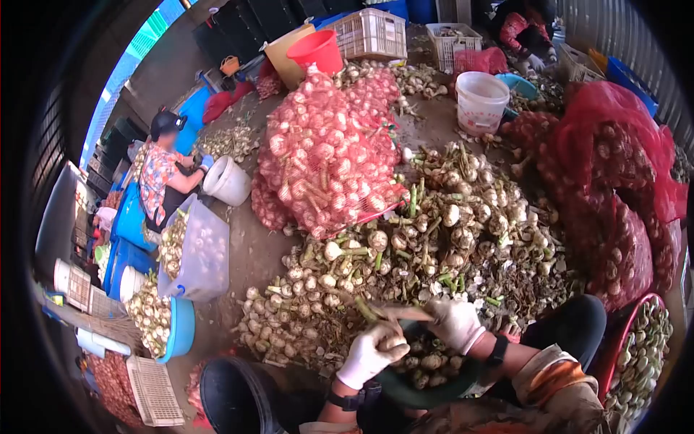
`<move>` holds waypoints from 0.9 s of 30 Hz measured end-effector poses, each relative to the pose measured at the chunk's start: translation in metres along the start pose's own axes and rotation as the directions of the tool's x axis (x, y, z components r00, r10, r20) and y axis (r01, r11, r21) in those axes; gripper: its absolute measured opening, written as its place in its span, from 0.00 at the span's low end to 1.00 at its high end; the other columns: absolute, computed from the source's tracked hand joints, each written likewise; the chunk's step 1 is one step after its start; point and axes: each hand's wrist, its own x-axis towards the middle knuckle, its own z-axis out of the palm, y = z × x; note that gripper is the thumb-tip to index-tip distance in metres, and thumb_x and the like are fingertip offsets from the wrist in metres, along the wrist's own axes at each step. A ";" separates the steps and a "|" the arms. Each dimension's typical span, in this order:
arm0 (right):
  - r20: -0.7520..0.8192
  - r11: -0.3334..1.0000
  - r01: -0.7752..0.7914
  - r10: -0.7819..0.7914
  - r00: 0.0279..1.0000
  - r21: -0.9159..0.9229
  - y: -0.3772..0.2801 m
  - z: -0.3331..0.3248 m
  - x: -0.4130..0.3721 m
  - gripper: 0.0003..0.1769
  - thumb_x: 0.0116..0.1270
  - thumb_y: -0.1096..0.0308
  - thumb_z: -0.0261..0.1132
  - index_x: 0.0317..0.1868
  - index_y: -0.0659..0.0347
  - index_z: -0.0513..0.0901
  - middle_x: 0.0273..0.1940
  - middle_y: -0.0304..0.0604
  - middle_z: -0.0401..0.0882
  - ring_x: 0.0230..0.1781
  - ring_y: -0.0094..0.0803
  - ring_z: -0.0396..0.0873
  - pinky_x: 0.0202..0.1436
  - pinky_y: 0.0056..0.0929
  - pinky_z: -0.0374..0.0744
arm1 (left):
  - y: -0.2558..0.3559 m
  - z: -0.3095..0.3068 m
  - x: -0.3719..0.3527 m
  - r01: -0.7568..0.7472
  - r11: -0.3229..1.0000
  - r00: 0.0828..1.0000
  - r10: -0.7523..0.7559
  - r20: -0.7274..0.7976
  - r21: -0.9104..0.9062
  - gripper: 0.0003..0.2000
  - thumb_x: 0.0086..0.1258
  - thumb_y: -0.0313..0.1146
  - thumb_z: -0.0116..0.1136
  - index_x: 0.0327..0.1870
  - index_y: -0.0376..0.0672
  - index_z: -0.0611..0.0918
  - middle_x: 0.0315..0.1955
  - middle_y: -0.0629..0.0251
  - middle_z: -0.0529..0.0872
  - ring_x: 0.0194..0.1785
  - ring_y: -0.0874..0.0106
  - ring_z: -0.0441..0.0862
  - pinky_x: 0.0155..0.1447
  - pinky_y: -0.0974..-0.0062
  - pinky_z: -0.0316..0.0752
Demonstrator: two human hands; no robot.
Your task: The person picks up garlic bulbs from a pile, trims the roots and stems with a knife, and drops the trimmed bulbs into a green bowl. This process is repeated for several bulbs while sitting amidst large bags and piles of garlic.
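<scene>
My left hand (374,354), in a white glove, is closed around a garlic bulb (391,341) whose green stem (366,309) sticks up past the fingers. My right hand (455,325), gloved too, grips a knife (402,312). Its blade points left and lies across the stem, just above my left hand; whether it touches cannot be made out. Below both hands, a dark green basin (401,391) sits between my legs with trimmed garlic bulbs (431,362) in it. A large heap of garlic with stems (455,217) spreads over the floor in front of me.
A full red mesh sack (325,152) stands beyond the heap; more mesh sacks (614,217) lean at right. A black bucket (235,394) is by my left leg, a red tub (611,354) at right. One person (165,170) sits at left, another (517,32) at back right.
</scene>
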 end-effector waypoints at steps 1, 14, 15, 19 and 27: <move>-0.030 0.995 0.070 -0.068 0.997 0.072 -0.006 -0.005 0.001 0.10 0.57 0.62 0.66 0.39 0.51 0.81 0.27 0.45 0.81 0.30 0.44 0.83 0.35 0.43 0.79 | -0.001 0.008 0.001 -0.061 0.976 0.993 0.080 -0.086 0.208 0.09 0.57 0.34 0.71 0.29 0.43 0.81 0.29 0.67 0.82 0.26 0.74 0.79 0.34 0.73 0.77; 0.137 0.939 -0.329 0.314 0.939 0.100 0.056 -0.007 0.009 0.13 0.59 0.56 0.67 0.38 0.55 0.84 0.28 0.51 0.83 0.32 0.49 0.83 0.37 0.42 0.80 | -0.001 -0.002 0.027 0.142 0.882 0.942 -0.260 0.213 0.450 0.25 0.60 0.42 0.66 0.59 0.45 0.80 0.51 0.55 0.85 0.54 0.59 0.83 0.58 0.68 0.76; 0.143 0.940 -0.327 0.312 0.939 0.093 0.057 -0.005 0.011 0.13 0.59 0.56 0.67 0.38 0.55 0.84 0.28 0.51 0.83 0.32 0.49 0.83 0.37 0.42 0.80 | -0.023 -0.010 0.041 0.148 0.878 0.967 -0.225 0.118 0.456 0.24 0.61 0.42 0.65 0.58 0.45 0.80 0.52 0.55 0.84 0.54 0.60 0.83 0.59 0.68 0.76; 0.055 0.920 -0.343 0.339 0.939 0.189 0.062 0.008 0.006 0.11 0.58 0.58 0.68 0.34 0.55 0.83 0.27 0.52 0.82 0.30 0.50 0.82 0.35 0.43 0.80 | -0.105 -0.013 0.105 -0.044 0.808 0.937 -0.171 0.305 0.588 0.21 0.62 0.40 0.61 0.58 0.50 0.80 0.56 0.57 0.82 0.58 0.58 0.80 0.62 0.64 0.73; 0.126 0.892 -0.429 0.414 0.902 0.139 0.074 0.004 0.016 0.11 0.59 0.56 0.70 0.32 0.54 0.83 0.26 0.48 0.82 0.29 0.48 0.82 0.33 0.40 0.79 | -0.171 0.057 0.218 -0.246 0.668 0.615 -0.453 0.646 0.702 0.22 0.60 0.35 0.57 0.58 0.62 0.81 0.62 0.60 0.76 0.62 0.58 0.76 0.65 0.63 0.71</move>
